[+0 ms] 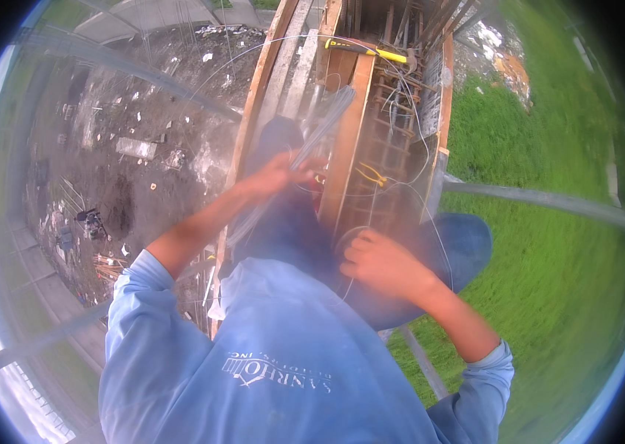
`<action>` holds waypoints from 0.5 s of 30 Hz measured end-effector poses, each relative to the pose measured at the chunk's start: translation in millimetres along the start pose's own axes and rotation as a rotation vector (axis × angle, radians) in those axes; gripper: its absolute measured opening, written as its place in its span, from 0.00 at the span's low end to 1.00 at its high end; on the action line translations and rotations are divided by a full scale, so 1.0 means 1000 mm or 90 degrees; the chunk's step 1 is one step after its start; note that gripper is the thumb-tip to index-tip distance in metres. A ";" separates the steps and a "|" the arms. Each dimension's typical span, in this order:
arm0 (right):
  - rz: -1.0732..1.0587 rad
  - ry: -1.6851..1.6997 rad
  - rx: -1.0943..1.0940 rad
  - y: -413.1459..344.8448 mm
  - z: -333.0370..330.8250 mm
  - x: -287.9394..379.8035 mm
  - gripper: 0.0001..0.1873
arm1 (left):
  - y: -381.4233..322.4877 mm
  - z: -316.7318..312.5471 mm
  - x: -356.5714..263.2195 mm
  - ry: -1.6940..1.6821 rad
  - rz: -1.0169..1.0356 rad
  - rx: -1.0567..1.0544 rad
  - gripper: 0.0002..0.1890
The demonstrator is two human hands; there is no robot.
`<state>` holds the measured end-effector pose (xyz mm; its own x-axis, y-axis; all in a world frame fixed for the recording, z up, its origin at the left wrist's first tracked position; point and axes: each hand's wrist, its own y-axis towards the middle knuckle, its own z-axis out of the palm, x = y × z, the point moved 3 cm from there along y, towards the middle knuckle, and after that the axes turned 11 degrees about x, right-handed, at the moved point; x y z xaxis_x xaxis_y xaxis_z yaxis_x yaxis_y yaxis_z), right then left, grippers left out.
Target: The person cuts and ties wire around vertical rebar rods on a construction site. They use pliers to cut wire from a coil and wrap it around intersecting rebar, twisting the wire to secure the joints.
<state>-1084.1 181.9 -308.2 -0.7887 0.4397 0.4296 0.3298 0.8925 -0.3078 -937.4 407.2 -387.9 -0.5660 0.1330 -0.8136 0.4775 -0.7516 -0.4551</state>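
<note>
My left hand (285, 173) is closed around a bundle of thin tie wire (323, 127), which slants across my thigh. In front of my right knee, my right hand (371, 256) grips a loose strand of wire (372, 208) that loops out over the formwork. Yellow-handled pliers (372, 175) lie over the rebar cage (393, 119), just beyond my right hand. Farther off, a claw hammer (368, 50) with a yellow and black handle rests across the top edge of a timber form board (352, 133). Haze blurs the area around both hands.
Below on the left is a muddy yard (124, 183) with scattered debris; grass (512, 250) lies far below on the right. Metal scaffold tubes (540, 202) extend to the sides. Wooden planks (260, 94) run alongside the formwork.
</note>
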 end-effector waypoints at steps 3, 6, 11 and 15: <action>-0.039 0.107 -0.042 -0.017 -0.014 -0.012 0.12 | -0.001 -0.008 0.003 -0.004 0.030 -0.008 0.11; 0.070 0.239 -0.258 -0.026 -0.043 -0.026 0.08 | 0.006 -0.010 0.007 -0.006 0.016 0.012 0.10; 0.382 0.575 -0.371 -0.003 -0.089 -0.083 0.17 | 0.023 -0.003 0.010 -0.008 -0.006 0.044 0.09; 0.112 0.929 -0.461 0.024 -0.118 -0.121 0.23 | 0.024 -0.003 0.010 -0.042 -0.013 0.042 0.09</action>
<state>-919.7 161.6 -267.5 0.2723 -0.1222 0.9544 0.8488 0.4977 -0.1784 -929.6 392.0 -408.1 -0.6187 0.1074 -0.7783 0.4217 -0.7904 -0.4443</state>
